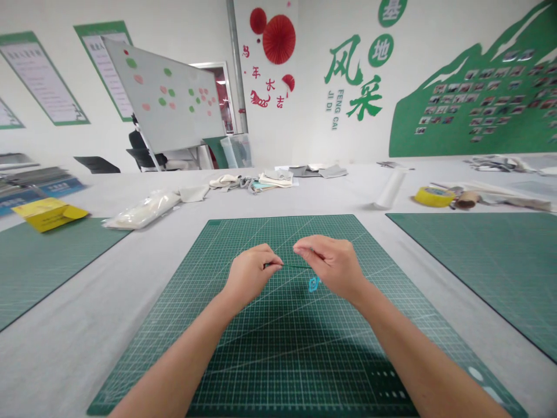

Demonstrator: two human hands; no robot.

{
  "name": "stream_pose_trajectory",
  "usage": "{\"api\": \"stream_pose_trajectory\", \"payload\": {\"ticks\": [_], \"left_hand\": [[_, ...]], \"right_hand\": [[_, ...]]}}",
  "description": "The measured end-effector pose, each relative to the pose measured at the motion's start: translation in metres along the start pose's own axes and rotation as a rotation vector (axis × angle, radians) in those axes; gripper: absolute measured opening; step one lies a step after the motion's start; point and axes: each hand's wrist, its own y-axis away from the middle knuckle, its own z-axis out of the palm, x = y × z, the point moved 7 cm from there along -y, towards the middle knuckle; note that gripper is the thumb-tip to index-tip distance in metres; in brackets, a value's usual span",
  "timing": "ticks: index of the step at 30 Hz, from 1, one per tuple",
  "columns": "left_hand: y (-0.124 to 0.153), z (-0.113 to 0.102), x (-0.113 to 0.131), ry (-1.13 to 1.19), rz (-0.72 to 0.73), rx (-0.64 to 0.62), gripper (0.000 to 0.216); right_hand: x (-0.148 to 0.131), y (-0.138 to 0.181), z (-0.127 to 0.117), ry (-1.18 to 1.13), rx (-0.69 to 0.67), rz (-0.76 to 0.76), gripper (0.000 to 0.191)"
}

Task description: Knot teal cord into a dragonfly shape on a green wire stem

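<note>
Over the green cutting mat (278,348), a thin dark cord (297,266) stretches between my two hands. The fingertips of my left hand (253,271) pinch one end of it. On the other side the cord runs into my right hand (333,264), whose thumb and fingers are pressed together; its palm side is hidden. A small light-blue piece (313,283) shows just below my right hand. Whether it hangs from the cord or lies on the mat, I cannot tell.
Folded cloths (270,179) lie at the back of the white table. To the left are a plastic-wrapped pack (145,210) and a yellow card box (49,213). Yellow tape (434,197) and a white roll (390,189) lie right. Further mats (491,255) flank mine.
</note>
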Motion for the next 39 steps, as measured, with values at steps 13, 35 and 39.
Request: {"api": "stream_pose_trajectory", "payload": {"ticks": [13,35,39], "left_hand": [[0.003,0.003,0.025,0.293,0.159,-0.164,0.012],[0.0,-0.036,-0.041,0.285,-0.236,0.433,0.01],[0.0,-0.035,-0.044,0.27,-0.25,0.432,0.01]], "right_hand": [[0.077,0.003,0.01,-0.129,-0.065,0.427,0.016],[0.045,0.023,0.073,-0.028,-0.449,0.402,0.014],[0.019,0.019,0.067,-0.063,-0.513,0.268,0.014]]}}
